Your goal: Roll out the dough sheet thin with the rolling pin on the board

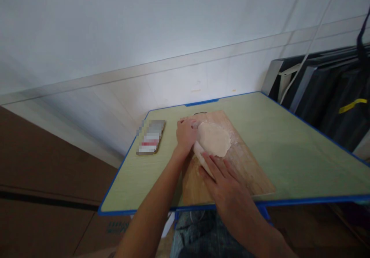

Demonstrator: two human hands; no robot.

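Left fingers [186, 120] curl round the rolling pin [199, 154], which runs toward extended right fingers [213, 168]. Dough [214, 138] lies beyond the right.

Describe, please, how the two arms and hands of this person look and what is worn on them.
The left hand and right hand are bare, with no gloves. No watch or bracelet shows at either wrist. The left forearm and right forearm show no sleeves within the picture.
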